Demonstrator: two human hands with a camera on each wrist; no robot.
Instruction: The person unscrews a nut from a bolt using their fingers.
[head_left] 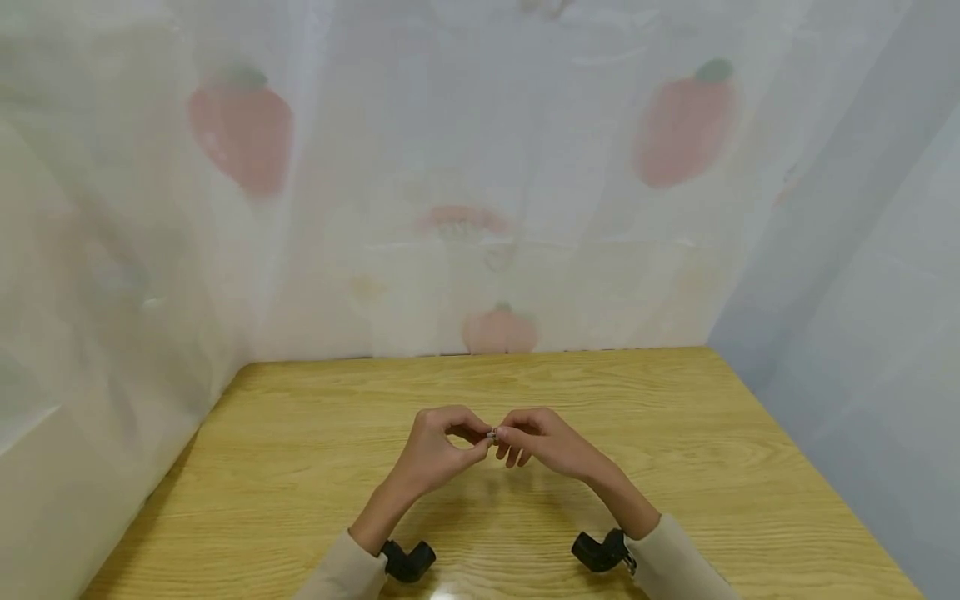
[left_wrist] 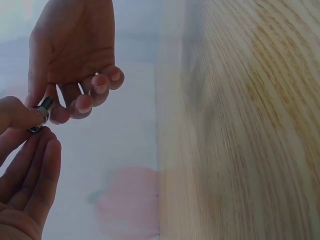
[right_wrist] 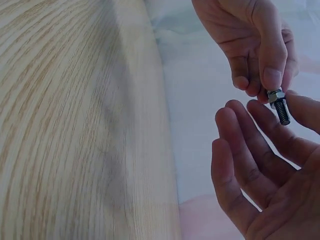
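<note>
A small metal bolt (right_wrist: pixel 283 114) with a hex nut (right_wrist: pixel 275 96) on its thread is held up above the table, between the two hands. My left hand (head_left: pixel 441 450) pinches the head end of the bolt between thumb and fingertips. From the other side, my right hand (head_left: pixel 553 442) has its thumb and index finger at the nut, pinching it. The threaded end points toward the right palm in the right wrist view. Its remaining fingers (left_wrist: pixel 84 104) are loosely bent and hold nothing. The bolt head is mostly covered by the left fingertips.
The wood-grain table (head_left: pixel 315 450) spreads below both hands. A pale curtain (head_left: pixel 420 125) with strawberry prints hangs behind it and along the sides. Black wrist mounts (head_left: pixel 408 562) sit at both sleeve cuffs, just above the table.
</note>
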